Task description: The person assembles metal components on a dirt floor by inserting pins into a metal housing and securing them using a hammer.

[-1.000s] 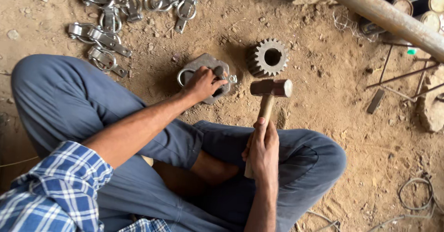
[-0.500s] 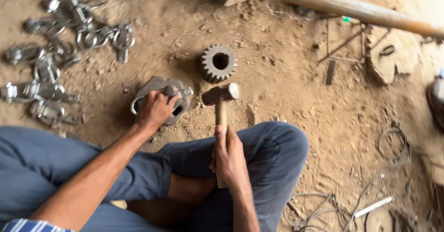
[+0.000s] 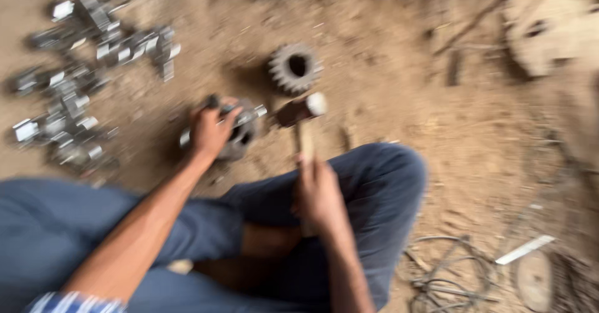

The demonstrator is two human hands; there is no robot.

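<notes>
in the head view, blurred by motion, a round metal part is seen lying on the dirt ground, just ahead of the crossed legs. the left hand is laid over the part's left side, the fingers curled down onto it in a loose clasp; how tightly it is pressed cannot be told.

a hammer is held upright in front of the body by the right hand, which is wrapped closed around the lower wooden handle. the handle's long axis runs away from the body, and the metal head is set crosswise at the far end, just to the right of the part and very near it; contact cannot be made out.

so the part lies forward and to the left of the right hand, directly under the left hand, which is the nearer one.

a toothed gear stands just beyond the hammer head, apart from it. a scatter of shiny metal pieces is spread to the far left, and coiled wire lies at the lower right.
</notes>
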